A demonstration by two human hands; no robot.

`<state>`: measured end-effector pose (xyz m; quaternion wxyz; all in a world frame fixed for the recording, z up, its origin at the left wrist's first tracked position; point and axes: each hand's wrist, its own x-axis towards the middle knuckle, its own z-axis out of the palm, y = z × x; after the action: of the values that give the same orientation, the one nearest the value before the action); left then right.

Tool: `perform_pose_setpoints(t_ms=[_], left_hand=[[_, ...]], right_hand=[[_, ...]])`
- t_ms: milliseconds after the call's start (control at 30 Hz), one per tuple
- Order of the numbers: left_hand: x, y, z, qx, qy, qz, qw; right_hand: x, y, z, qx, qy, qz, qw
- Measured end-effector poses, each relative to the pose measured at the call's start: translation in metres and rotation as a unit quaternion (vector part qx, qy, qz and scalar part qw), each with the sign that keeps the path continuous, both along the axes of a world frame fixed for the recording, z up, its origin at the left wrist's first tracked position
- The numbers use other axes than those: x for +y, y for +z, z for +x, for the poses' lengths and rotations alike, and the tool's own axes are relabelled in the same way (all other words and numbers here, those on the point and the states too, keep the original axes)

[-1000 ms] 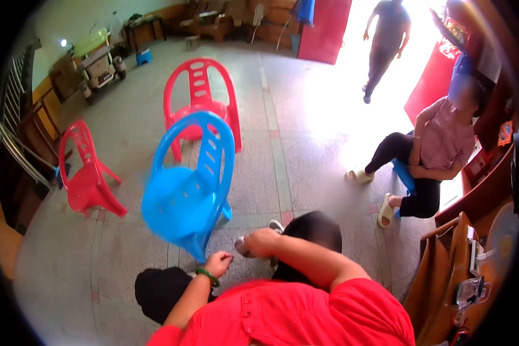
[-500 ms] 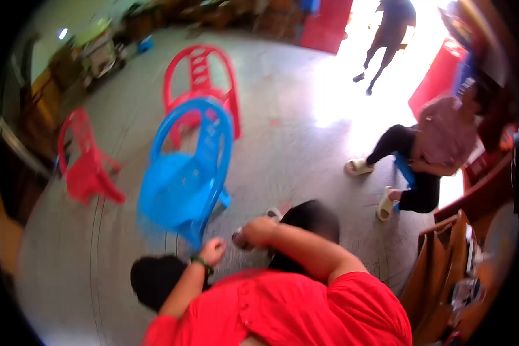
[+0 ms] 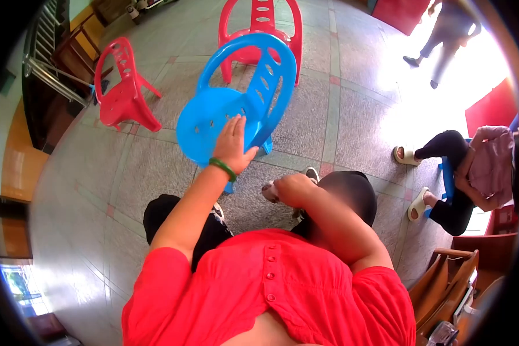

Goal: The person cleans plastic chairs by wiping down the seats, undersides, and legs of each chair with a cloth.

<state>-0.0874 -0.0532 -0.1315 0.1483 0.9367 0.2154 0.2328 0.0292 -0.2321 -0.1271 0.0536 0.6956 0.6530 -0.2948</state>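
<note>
My left hand [image 3: 234,145], a green bangle [image 3: 222,169] on its wrist, reaches forward with its fingers stretched out and the thumb apart. It overlaps the front of the seat of a blue plastic chair [image 3: 205,115]; whether it touches the chair I cannot tell. Above my right knee, my right hand [image 3: 295,189] is closed around a small dark and greyish object [image 3: 269,192]. Only one end of that object shows, so its kind is unclear. The blue chair stands directly in front of me, its slotted backrest toward the right.
Red plastic chairs stand behind the blue one [image 3: 262,26] and to the left [image 3: 124,98]. At the right sits a person [image 3: 484,167] on a blue stool; another person [image 3: 447,34] stands in the bright doorway. Wooden furniture [image 3: 444,288] is close by at the lower right.
My left hand has moved up and forward to the blue chair's seat, and its fingers have straightened. My right hand still grips the small object. The view has shifted, tilting downward.
</note>
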Motion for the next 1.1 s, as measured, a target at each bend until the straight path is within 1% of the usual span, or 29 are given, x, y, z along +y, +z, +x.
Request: perform_pose_setpoints(t_ms=[33,67,100,133,167,200,267,300,333,400,433,467,533,633,667,733,767,833,933,967,1000,1033,1100], left_hand=[[0.002,-0.007,0.009,0.046,0.009,-0.036,0.998],[0.004,-0.013,0.017,0.049,0.004,-0.039,0.998],[0.005,-0.017,0.023,0.076,0.003,-0.151,0.986],[0.004,-0.023,0.027,0.103,0.003,-0.263,0.959],[0.005,-0.035,0.027,0.082,-0.05,-0.101,0.99],[0.003,-0.041,0.03,0.083,-0.051,-0.106,0.99],[-0.001,-0.051,0.033,0.094,-0.006,-0.155,0.983],[-0.004,-0.051,0.032,0.056,0.003,-0.198,0.979],[-0.005,-0.051,0.033,0.057,0.008,-0.2,0.978],[-0.005,-0.048,0.035,0.134,0.09,-0.213,0.964],[0.001,-0.053,0.033,0.123,0.106,-0.16,0.974],[0.009,-0.053,0.028,0.123,0.111,-0.164,0.973],[0.032,-0.034,0.014,0.164,0.13,-0.165,0.964],[0.084,-0.029,-0.028,0.165,0.159,-0.141,0.963],[0.101,-0.019,-0.046,0.174,0.172,-0.175,0.954],[0.134,-0.02,-0.093,0.073,0.145,-0.13,0.978],[0.145,-0.017,-0.116,0.072,0.161,-0.13,0.976],[0.148,0.009,-0.158,0.137,0.191,-0.191,0.953],[0.139,0.017,-0.231,0.12,0.234,-0.21,0.942],[0.131,0.018,-0.256,0.107,0.256,-0.206,0.938],[0.12,0.018,-0.282,0.095,0.277,-0.203,0.935],[0.114,0.009,-0.313,0.081,0.292,-0.213,0.929],[0.092,-0.009,-0.374,0.043,0.328,-0.191,0.924]], right_hand=[[0.002,-0.001,0.002,0.004,0.006,-0.003,1.0],[0.004,0.001,0.001,0.007,0.001,-0.006,1.0],[0.004,0.005,0.0,0.006,0.0,-0.006,1.0],[0.003,0.007,0.0,0.006,-0.002,-0.006,1.0],[0.002,0.006,0.002,0.008,-0.004,-0.012,1.0],[0.003,0.005,0.004,0.001,0.013,-0.019,1.0],[0.009,0.006,0.005,-0.003,0.035,-0.027,0.999],[0.01,0.009,0.006,0.005,0.007,-0.036,0.999],[0.012,0.009,0.007,0.011,-0.021,-0.045,0.999],[0.016,-0.001,0.008,0.007,-0.003,-0.041,0.999],[0.019,0.001,0.007,0.002,-0.012,-0.042,0.999],[0.022,0.002,0.006,-0.004,-0.021,-0.042,0.999],[0.027,0.0,0.006,-0.01,0.005,-0.042,0.999],[0.036,0.018,0.0,0.002,-0.013,-0.049,0.999],[0.037,0.015,0.0,0.005,0.002,-0.046,0.999],[0.037,0.004,-0.001,-0.002,-0.039,-0.03,0.999],[0.038,0.003,-0.003,-0.001,-0.023,-0.029,0.999],[0.041,0.001,-0.007,-0.007,-0.031,-0.032,0.999],[0.047,-0.006,-0.014,-0.009,-0.01,-0.064,0.998],[0.047,-0.003,-0.018,-0.029,0.028,-0.071,0.997],[0.047,-0.018,-0.016,-0.031,0.04,-0.071,0.996],[0.049,-0.049,-0.01,-0.029,0.047,-0.063,0.996],[0.053,-0.077,-0.003,-0.041,0.066,-0.061,0.995]])
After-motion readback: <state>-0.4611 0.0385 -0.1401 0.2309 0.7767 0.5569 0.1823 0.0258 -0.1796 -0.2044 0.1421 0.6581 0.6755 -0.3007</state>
